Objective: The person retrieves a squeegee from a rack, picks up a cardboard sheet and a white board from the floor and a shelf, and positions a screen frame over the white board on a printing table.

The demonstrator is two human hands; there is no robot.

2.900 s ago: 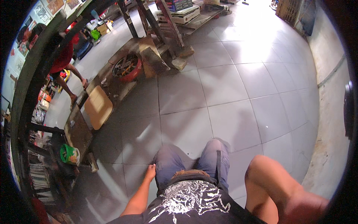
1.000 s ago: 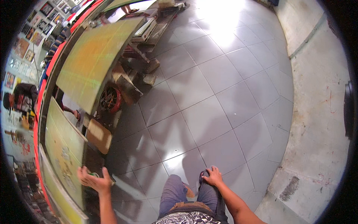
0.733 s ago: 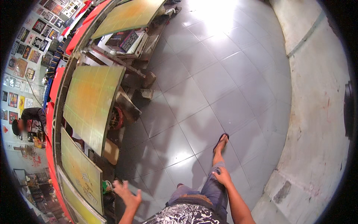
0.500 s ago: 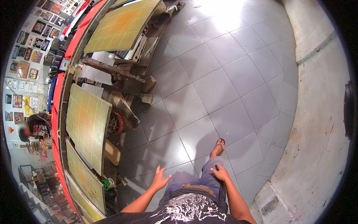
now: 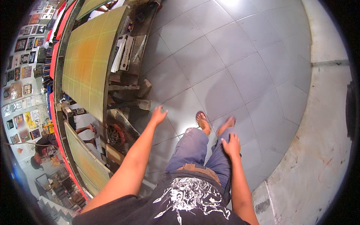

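Note:
My left hand (image 5: 159,115) is held out ahead of me over the tiled floor, fingers apart and nothing in them. It is nearest to the wooden supports (image 5: 140,104) under the long bench on my left. My right hand (image 5: 231,145) hangs in front of my right thigh, at the blue shorts (image 5: 191,148), its fingers loosely spread and holding nothing. Whether it touches the cloth I cannot tell. Both my feet show in dark flip-flops (image 5: 201,116) on the floor.
Tilted greenish-yellow boards (image 5: 90,62) with grid lines line the bench at left. Papers and boxes (image 5: 123,53) sit on a shelf beneath. A red round thing (image 5: 116,134) lies under the bench. Grey tiles (image 5: 221,86) stretch ahead; a pale wall (image 5: 318,123) bounds the right. Another person (image 5: 45,148) is beyond the bench.
I have stepped forward along the bench, and both feet now show. My left arm has swung out ahead and toward the bench. My right hand has moved slightly farther forward.

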